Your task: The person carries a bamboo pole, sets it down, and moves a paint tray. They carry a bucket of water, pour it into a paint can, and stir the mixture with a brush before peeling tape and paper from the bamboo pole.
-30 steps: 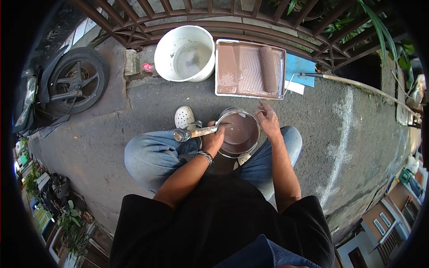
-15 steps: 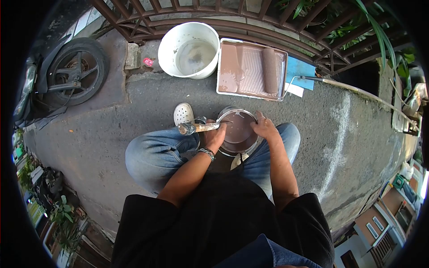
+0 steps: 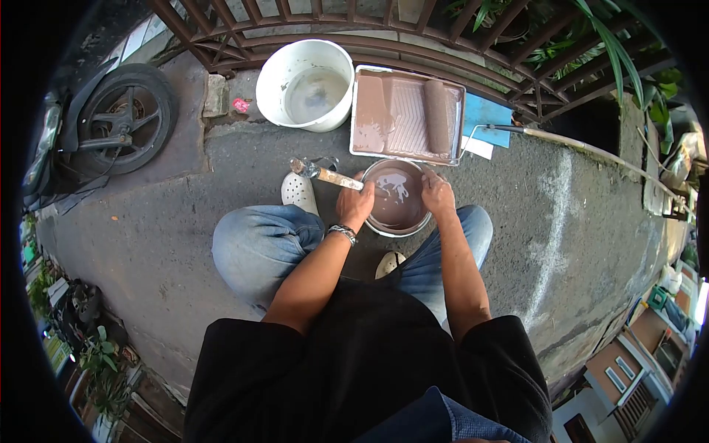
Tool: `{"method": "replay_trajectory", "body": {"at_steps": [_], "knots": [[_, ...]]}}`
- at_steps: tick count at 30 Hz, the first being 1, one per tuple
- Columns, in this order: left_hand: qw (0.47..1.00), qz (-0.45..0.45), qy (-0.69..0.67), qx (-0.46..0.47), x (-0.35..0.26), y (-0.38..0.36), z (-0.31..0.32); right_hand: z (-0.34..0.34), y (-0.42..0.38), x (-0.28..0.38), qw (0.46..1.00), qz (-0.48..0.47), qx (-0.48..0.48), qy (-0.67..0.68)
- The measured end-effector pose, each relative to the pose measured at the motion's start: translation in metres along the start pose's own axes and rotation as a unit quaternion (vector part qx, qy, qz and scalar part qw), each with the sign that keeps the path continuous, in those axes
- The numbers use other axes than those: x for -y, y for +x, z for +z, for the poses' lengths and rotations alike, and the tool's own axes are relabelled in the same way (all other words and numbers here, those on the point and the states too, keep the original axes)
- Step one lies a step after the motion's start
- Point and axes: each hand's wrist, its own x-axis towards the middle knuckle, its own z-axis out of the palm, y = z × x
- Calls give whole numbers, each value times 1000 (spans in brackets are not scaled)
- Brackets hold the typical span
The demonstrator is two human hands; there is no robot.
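A round bucket of brown paint [image 3: 399, 214] is between my two hands, just in front of the roller tray. My left hand [image 3: 355, 204] is closed at the bucket's left rim, along with a paint-stained wooden-handled tool [image 3: 336, 178] pointing left. The tool's working end cannot be made out. My right hand [image 3: 437, 194] grips the right rim, its fingers over the edge. Pale streaks mark the paint surface. Beyond the bucket, the roller tray [image 3: 369, 151] holds brown paint, with a paint roller [image 3: 436, 118] lying across its ridged part.
A white bucket [image 3: 269, 103] stands left of the tray, near a brown metal fence [image 3: 354, 46]. The roller's long pole [image 3: 583, 144] stretches right over the pavement. A motorcycle wheel [image 3: 127, 118] is at far left. My white clogs [image 3: 298, 193] flank the near ground.
Both hands have shifted the paint bucket away from my body, closer to the tray. The tool's handle has swung, its left end now farther forward. Pale streaks on the paint have spread.
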Motion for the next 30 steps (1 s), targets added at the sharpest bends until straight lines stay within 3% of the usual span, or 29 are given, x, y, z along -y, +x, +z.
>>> {"method": "replay_trajectory", "body": {"at_steps": [7,10,17,25,30], "knots": [[990,-22,-131,-37,8,41,10,-47,46,70,989,63,96,-97],[977,-121,-171,26,-7,40,-3,-35,76,64,982,63,121,-130],[937,-185,-286,75,14,64,14,-3,128,38,956,31,210,-204],[902,-229,-357,85,28,86,15,-2,139,67,947,61,224,-221],[906,-235,-338,101,41,97,16,1,142,74,947,53,226,-223]]}}
